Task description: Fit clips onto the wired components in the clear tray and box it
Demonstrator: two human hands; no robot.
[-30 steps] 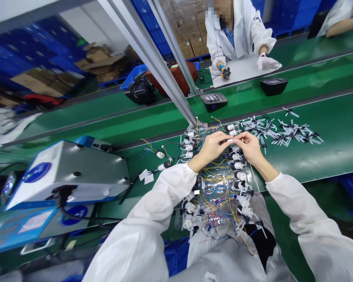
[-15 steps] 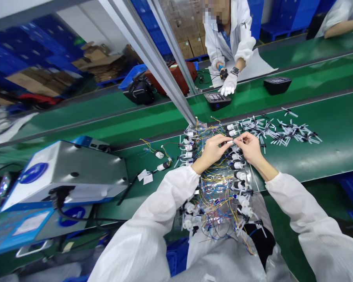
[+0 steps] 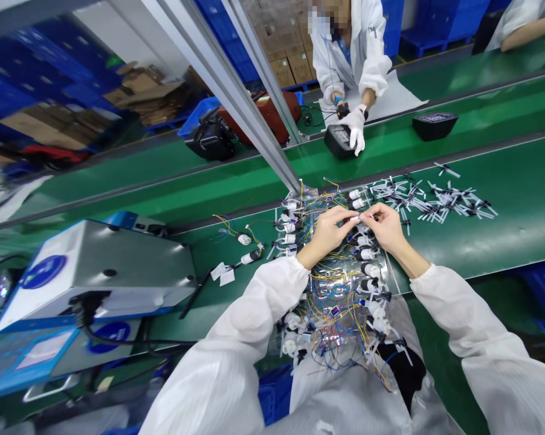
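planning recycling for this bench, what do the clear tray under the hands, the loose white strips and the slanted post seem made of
Clear tray: glossy, likely plastic; see-through with bright glints.
Loose white strips: probably plastic, from their even white colour; finish too small to tell.
Slanted post: seemingly aluminium, satin; silvery with lengthwise grooves.

Long green-topped workbench (image 3: 521, 205) runs across mid-frame to right edge, pale glare on its right part. Silver aluminium posts (image 3: 225, 90) slant down from top left of centre. Upper left, blurred: stacked blue plastic crates (image 3: 55, 75), pale grey wall (image 3: 121, 39), flattened brown cardboard (image 3: 157, 99). Top centre: stacked brown cardboard boxes (image 3: 279, 36). Top right: blue bins (image 3: 454, 15). Dark green floor (image 3: 440, 362), lower right.
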